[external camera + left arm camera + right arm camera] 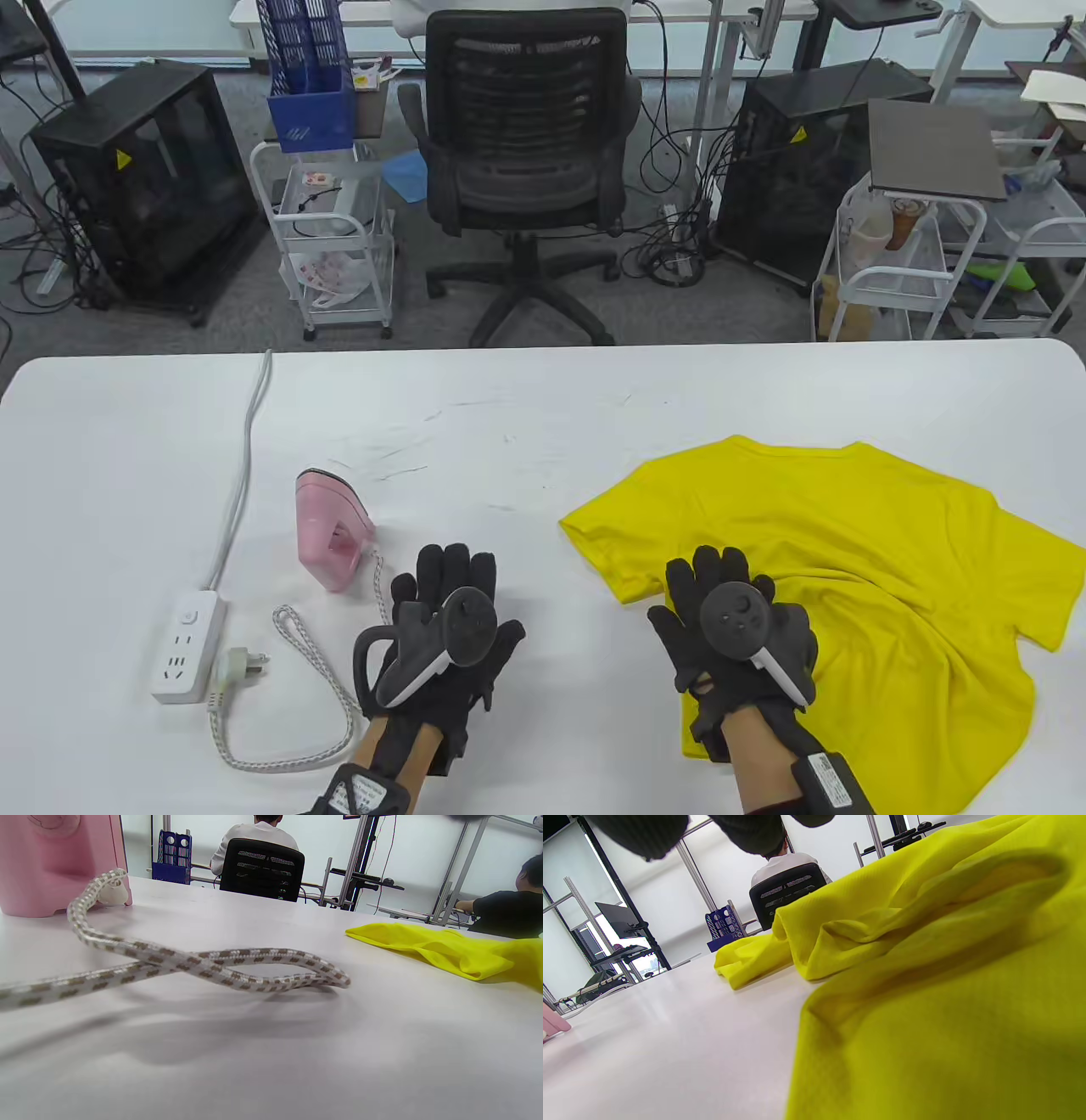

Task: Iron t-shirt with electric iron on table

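A yellow t-shirt (857, 577) lies rumpled on the right half of the white table (543, 399); it also shows in the left wrist view (449, 946) and fills the right wrist view (925, 984). A small pink iron (331, 531) stands left of centre, its braided cord (297, 679) looping to an unplugged plug (233, 666); iron (59, 861) and cord (203, 963) show in the left wrist view. My left hand (450, 620) lies flat and open on the bare table right of the iron. My right hand (730, 628) lies flat and open on the shirt's left part.
A white power strip (188, 645) lies at the front left, its cable (242, 475) running to the far edge. Beyond the table stand an office chair (526, 170), wire carts (339, 238) and black cases (144, 187).
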Available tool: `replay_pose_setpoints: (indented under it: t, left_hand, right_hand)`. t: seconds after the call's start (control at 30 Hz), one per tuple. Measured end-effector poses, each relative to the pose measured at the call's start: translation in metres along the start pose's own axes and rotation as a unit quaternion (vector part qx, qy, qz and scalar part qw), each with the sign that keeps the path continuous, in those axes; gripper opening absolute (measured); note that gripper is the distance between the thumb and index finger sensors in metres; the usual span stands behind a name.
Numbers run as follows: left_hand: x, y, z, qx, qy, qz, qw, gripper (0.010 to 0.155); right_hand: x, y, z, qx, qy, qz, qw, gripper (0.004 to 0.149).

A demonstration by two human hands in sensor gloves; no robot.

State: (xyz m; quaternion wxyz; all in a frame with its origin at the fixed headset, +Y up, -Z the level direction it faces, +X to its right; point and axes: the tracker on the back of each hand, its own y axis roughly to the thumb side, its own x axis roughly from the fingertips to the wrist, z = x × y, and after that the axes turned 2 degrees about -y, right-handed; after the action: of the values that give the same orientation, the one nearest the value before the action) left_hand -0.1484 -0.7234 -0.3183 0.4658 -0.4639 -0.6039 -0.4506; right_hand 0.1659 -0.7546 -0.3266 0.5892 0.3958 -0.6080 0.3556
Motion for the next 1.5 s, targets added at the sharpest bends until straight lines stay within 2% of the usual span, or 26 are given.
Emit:
replay_pose_setpoints:
  t: [0.9, 1.1, 1.2, 1.27, 1.37, 1.43, 1.5]
  left_hand:
    - [0.001, 0.002, -0.004, -0.006, -0.009, -0.002, 1.0, 0.082]
    - [0.01, -0.002, 0.008, 0.018, 0.047, 0.006, 0.999, 0.08]
    - [0.017, -0.013, 0.017, 0.016, 0.046, 0.034, 0.998, 0.079]
    - [0.022, -0.03, 0.03, 0.044, 0.044, 0.065, 0.996, 0.078]
    - [0.031, -0.057, 0.048, 0.066, 0.043, 0.112, 0.991, 0.068]
    - [0.036, -0.079, 0.055, 0.053, -0.012, 0.144, 0.988, 0.064]
    - [0.041, -0.101, 0.059, 0.029, -0.009, 0.191, 0.981, 0.063]
  right_hand:
    - [0.002, -0.001, -0.002, -0.01, 0.005, 0.005, 1.0, 0.065]
    - [0.0, 0.001, -0.001, -0.012, 0.01, 0.005, 1.0, 0.065]
    - [-0.001, 0.001, -0.001, -0.018, 0.014, 0.005, 1.0, 0.065]
    - [-0.001, 0.001, -0.002, -0.023, 0.012, 0.004, 1.0, 0.065]
    - [0.0, 0.001, -0.002, -0.03, 0.014, 0.001, 0.999, 0.066]
    - [-0.001, 0.001, -0.002, -0.034, 0.015, 0.001, 0.999, 0.066]
    - [-0.001, 0.001, -0.002, -0.04, 0.018, 0.001, 0.999, 0.066]
